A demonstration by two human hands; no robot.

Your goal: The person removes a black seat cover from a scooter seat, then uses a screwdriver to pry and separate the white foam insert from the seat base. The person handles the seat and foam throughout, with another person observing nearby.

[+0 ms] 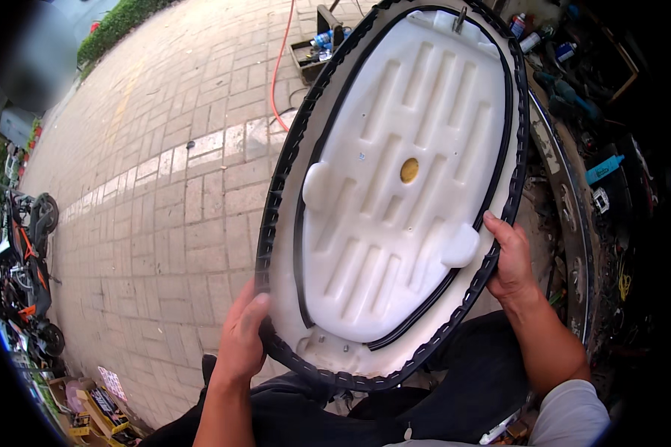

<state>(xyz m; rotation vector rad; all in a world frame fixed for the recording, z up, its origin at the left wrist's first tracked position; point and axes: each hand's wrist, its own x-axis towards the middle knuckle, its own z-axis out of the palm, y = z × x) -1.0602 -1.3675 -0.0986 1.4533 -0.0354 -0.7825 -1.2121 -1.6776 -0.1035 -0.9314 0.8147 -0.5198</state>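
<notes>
An oblong vehicle seat (376, 279) is held up underside-toward me, showing a white ribbed plastic base with an inner black seal, a yellow oval in the middle, two white pads and a small metal fitting at the top end. A black edge strip runs round its rim. My left hand (242, 331) is closed on the lower left edge, thumb on the rim. My right hand (508, 257) is closed on the right edge, thumb over the rim. The seat is above my dark-trousered legs.
A paved ground (164, 223) stretches left, with parked motorcycles (33, 268) and cartons (93, 410) along it. An open toolbox (306, 59) and red hose (274, 89) lie beyond the seat. A metal-edged surface (574, 223) at right holds tools, cans and a light-blue bottle (604, 169).
</notes>
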